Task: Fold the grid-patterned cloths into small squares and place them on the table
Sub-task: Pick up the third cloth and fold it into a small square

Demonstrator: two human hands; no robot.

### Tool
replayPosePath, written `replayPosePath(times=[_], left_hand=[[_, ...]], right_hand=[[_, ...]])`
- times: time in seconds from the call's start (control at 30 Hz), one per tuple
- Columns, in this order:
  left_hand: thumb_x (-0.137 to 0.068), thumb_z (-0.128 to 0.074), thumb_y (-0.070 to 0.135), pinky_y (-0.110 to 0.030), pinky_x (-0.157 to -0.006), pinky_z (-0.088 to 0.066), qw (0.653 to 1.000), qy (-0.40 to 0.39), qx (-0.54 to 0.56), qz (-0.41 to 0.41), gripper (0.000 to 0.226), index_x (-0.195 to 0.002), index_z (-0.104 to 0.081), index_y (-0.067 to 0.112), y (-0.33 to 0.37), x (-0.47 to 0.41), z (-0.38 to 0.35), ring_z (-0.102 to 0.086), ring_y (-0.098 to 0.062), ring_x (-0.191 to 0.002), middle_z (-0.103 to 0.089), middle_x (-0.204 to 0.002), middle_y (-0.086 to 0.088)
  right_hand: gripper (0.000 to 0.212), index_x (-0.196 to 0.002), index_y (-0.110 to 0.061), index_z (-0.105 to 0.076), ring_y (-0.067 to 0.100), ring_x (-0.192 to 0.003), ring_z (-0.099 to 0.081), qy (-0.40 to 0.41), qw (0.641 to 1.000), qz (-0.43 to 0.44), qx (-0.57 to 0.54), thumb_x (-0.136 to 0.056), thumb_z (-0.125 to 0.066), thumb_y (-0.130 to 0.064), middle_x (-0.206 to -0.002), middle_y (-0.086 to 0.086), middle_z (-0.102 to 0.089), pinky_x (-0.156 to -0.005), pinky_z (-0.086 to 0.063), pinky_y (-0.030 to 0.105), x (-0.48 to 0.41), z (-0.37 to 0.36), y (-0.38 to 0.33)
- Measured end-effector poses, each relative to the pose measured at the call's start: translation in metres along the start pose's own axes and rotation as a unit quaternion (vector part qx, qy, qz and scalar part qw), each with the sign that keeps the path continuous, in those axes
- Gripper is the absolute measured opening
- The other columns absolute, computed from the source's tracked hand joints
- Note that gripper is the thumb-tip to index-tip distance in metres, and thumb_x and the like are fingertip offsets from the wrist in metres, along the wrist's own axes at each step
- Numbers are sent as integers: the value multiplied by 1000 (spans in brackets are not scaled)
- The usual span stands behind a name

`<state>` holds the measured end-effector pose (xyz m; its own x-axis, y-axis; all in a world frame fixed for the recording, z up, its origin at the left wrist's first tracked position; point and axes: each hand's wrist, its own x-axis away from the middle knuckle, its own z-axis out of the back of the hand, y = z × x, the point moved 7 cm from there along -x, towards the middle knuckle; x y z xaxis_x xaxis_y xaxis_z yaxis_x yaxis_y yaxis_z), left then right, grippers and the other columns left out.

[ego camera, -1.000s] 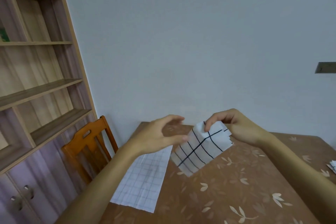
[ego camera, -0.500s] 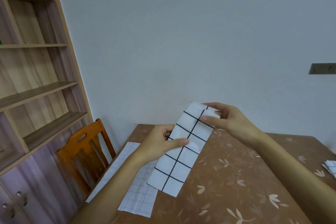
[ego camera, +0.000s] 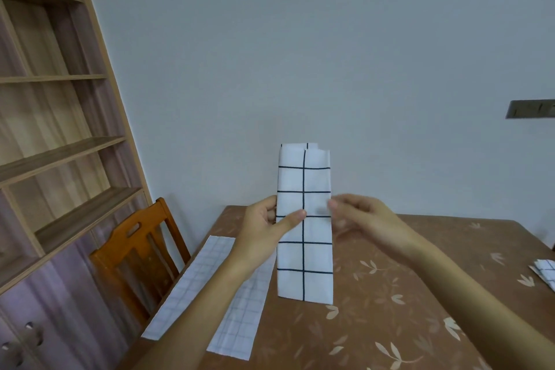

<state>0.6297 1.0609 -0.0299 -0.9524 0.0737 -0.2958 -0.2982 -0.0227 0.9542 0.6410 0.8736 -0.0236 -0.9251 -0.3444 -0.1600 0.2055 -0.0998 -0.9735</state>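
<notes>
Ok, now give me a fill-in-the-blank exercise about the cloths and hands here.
The left hand grips the bold-grid cloth with its ____ across the front.
That cloth shows ____ columns of squares.
The fine-grid cloth lies flat on the table beside the orange ____.
Missing words: thumb; two; chair.

Your left hand [ego camera: 264,225] holds a long folded cloth [ego camera: 304,255] upright over the brown worktop [ego camera: 390,315], with your thumb on its front. Your right hand [ego camera: 363,219] is blurry at the cloth's right edge. A small-grid cloth [ego camera: 207,294] lies flat on the worktop's left side.
</notes>
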Motion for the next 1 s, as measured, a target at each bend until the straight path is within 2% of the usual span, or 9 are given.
replayPosePath(times=[0.07, 0.17, 0.43, 0.5, 0.57, 0.67, 0.8, 0.9, 1.0], left_hand=[[-90, -72, 14, -32, -81, -62, 1000, 4, -2, -1, 27, -117, -70, 13, 1, 0, -2, -76, -18, -97, -79, -106, -1], [-95, -66, 19, -32, -81, -62, 1000, -18, -14, 10, 25, -118, -70, 13, 0, 2, -5, -76, -18, -98, -79, -107, -1], [-97, -63, 13, -38, -68, -60, 995, -89, -30, 42, 27, -124, -65, 13, -2, 5, 5, -73, -26, -78, -78, -99, -16], [-97, -61, 10, -37, -66, -59, 995, -83, -11, 47, 24, -120, -68, 12, -4, 5, 6, -70, -30, -74, -77, -96, -17], [-98, -59, 6, -35, -63, -59, 995, -79, 15, 51, 20, -109, -73, 12, -5, 5, 7, -69, -27, -69, -75, -90, -15], [-100, -49, 1, -30, -59, -55, 995, -78, 30, 58, 34, -88, -77, 16, -4, 8, 5, -68, -20, -68, -71, -89, -15], [-102, -42, 3, -34, -65, -56, 995, -51, 52, 66, 40, -81, -75, 12, -5, 7, 9, -70, -27, -83, -72, -104, -26], [-96, -61, 7, -35, -72, -58, 999, -17, 20, 34, 17, -87, -75, 7, -3, 7, 13, -71, -26, -85, -74, -93, -20], [-85, -74, 0, -31, -71, -61, 1000, 20, -12, -7, 10, -95, -72, 2, 1, 8, 14, -75, -24, -82, -77, -91, -17]], right_hand=[[14, -97, -20, -77, 36, -84, -70, -35, 998, 13, 44, -95, -66, -29, -88, 10, -76, -90, -54, 58, 5, -10, 4], [16, -108, -13, -75, 50, -96, -67, -15, 999, 24, 46, -97, -64, -19, -100, 25, -74, -88, -52, 65, 5, -11, 5], [21, -113, -15, -75, 56, -102, -64, 23, 999, 34, -23, -98, -59, -15, -109, 26, -73, -95, -45, 67, 8, 3, 8], [21, -104, -12, -77, 49, -91, -65, 23, 997, 40, -54, -98, -57, -10, -107, 31, -71, -88, -47, 59, 8, 3, 9], [28, -96, -8, -79, 33, -77, -64, 27, 996, 38, -72, -99, -52, -2, -90, 29, -72, -75, -50, 38, 7, 3, 11], [43, -80, -9, -77, 12, -53, -51, 26, 995, 32, -91, -98, -41, 7, -57, 2, -56, -58, -43, 21, 8, 2, 12], [30, -83, -6, -78, 31, -84, -63, -6, 994, 52, -101, -85, -49, -11, -86, 23, -65, -86, -45, 45, 7, 1, 12], [35, -95, -10, -79, 32, -95, -67, 3, 994, 42, -98, -82, -57, -35, -103, 16, -74, -94, -48, 45, 7, 0, 13], [45, -125, -37, -65, 28, -103, -72, 18, 999, 30, -40, -82, -71, -48, -113, 12, -74, -99, -53, 43, 9, -2, 16]])
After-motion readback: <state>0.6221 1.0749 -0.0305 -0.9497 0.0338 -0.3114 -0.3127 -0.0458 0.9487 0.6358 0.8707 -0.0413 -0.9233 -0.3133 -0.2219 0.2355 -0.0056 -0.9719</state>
